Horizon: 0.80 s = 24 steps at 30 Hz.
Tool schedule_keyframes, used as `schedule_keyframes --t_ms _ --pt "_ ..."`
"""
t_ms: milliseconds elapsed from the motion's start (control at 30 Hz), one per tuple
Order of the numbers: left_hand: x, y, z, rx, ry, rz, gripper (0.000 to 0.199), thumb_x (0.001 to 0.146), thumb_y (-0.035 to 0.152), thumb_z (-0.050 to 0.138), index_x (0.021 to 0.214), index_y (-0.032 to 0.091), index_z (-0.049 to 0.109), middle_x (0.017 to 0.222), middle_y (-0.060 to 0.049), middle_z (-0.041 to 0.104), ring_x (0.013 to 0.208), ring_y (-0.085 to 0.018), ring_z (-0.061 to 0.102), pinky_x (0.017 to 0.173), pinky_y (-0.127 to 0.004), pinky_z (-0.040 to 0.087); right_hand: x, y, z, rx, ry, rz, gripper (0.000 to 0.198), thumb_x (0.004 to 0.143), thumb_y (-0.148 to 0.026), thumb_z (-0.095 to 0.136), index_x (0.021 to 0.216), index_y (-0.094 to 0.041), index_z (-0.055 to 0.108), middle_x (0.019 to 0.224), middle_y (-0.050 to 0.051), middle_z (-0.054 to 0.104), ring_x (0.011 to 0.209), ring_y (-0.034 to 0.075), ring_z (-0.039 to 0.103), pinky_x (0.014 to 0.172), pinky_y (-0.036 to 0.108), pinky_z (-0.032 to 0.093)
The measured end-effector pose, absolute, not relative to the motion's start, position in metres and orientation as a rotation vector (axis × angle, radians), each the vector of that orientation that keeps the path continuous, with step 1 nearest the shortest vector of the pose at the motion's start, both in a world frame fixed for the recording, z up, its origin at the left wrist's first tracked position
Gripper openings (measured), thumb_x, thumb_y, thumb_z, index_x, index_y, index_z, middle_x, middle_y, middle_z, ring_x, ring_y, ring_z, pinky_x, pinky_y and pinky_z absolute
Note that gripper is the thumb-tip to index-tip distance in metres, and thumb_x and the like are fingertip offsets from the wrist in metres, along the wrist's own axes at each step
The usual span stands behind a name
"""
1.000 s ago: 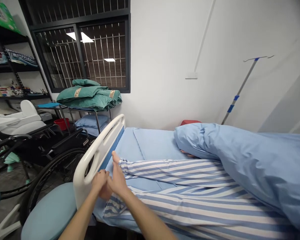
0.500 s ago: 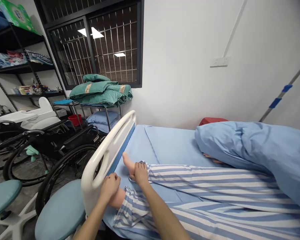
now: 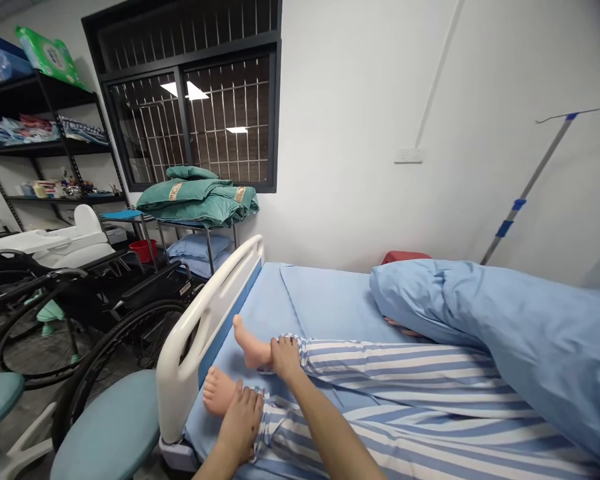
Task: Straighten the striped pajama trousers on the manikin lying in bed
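Observation:
Two bare feet stick out of blue-and-white striped trousers (image 3: 380, 357) on the bed. My left hand (image 3: 241, 417) lies over the ankle of the near foot (image 3: 219, 392), fingers curved around it beside the trouser cuff. On the farther leg, my right hand (image 3: 285, 357) is wrapped over the ankle just behind the far foot (image 3: 250, 343), touching the cuff. The undersides of both ankles and my thumbs are mostly hidden. A blue quilt (image 3: 460, 300) covers the upper part of the lying figure, with some fingers showing under its edge.
A white footboard (image 3: 173, 360) closes the bed's left end. Beyond it stand a teal stool (image 3: 110, 427), a black wheelchair (image 3: 130, 300) and a rack with green bedding (image 3: 200, 200). Behind the bed, an IV pole (image 3: 535, 173) leans against the view of the wall.
My left hand has moved right from the near foot's toes to its ankle, uncovering the toes. My right hand stays on the far ankle. The view has shifted slightly.

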State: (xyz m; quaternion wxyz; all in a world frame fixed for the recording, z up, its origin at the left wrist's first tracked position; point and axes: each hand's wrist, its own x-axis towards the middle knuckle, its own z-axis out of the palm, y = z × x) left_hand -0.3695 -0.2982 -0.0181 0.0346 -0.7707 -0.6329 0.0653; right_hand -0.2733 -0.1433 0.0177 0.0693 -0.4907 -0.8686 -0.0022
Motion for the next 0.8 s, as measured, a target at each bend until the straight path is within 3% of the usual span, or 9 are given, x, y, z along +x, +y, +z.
schedule_keyframes --t_ms 167,300,467,600,700,800 --pt "-0.335 -0.285 -0.032 -2.374 -2.167 -0.037 0.058 0.061 0.016 0.054 0.119 0.013 0.049 0.113 -0.012 0.055 0.102 -0.027 0.048 0.097 -0.046 0.029 -0.26 -0.137 0.059 -1.402 -2.632 -0.025 0.041 0.068 -0.036 0.061 0.104 -0.017 0.052 0.102 0.014 0.06 0.099 0.028 0.052 0.086 0.04 0.03" --pt "-0.323 -0.286 -0.033 -2.362 -2.255 -0.214 0.057 0.056 0.014 0.054 0.113 0.015 0.052 0.11 -0.009 0.056 0.098 -0.026 0.047 0.093 -0.041 0.033 -0.259 -0.148 0.045 -1.381 -2.67 0.028 0.04 0.067 -0.031 0.06 0.104 -0.018 0.053 0.102 0.014 0.06 0.1 0.029 0.051 0.086 0.041 0.03" --pt "-0.321 -0.291 -0.036 -2.302 -2.334 -0.173 0.067 0.053 0.018 0.058 0.119 0.013 0.048 0.121 -0.012 0.05 0.109 -0.029 0.042 0.101 -0.046 0.026 -0.265 -0.171 -0.004 -1.473 -2.659 0.109 0.041 0.069 -0.02 0.055 0.109 -0.016 0.054 0.112 0.016 0.056 0.108 0.029 0.047 0.096 0.045 0.022" --pt "-0.319 -0.29 -0.039 -2.294 -2.344 -0.176 0.069 0.051 0.016 0.056 0.119 0.009 0.048 0.12 -0.015 0.051 0.11 -0.031 0.043 0.103 -0.049 0.023 -0.264 -0.175 -0.005 -1.434 -2.665 0.206 0.049 0.065 -0.022 0.056 0.113 -0.013 0.053 0.116 0.019 0.053 0.112 0.03 0.044 0.098 0.045 0.021" --pt "-0.321 -0.289 -0.044 -2.301 -2.359 -0.493 0.061 0.057 0.012 0.049 0.117 0.012 0.049 0.12 -0.012 0.053 0.115 -0.028 0.042 0.107 -0.049 0.018 -0.266 -0.172 0.006 -1.296 -2.716 0.373 0.048 0.062 -0.021 0.057 0.109 -0.011 0.055 0.112 0.018 0.057 0.11 0.028 0.048 0.094 0.039 0.028" --pt "-0.325 -0.283 -0.046 -2.084 -2.506 -0.995 0.059 0.063 0.008 0.038 0.121 0.015 0.044 0.129 -0.011 0.047 0.126 -0.023 0.033 0.109 -0.044 0.02 -0.275 -0.169 0.013 -1.172 -2.731 0.494 0.032 0.072 -0.017 0.045 0.1 -0.013 0.059 0.103 0.014 0.063 0.098 0.022 0.057 0.083 0.029 0.037"
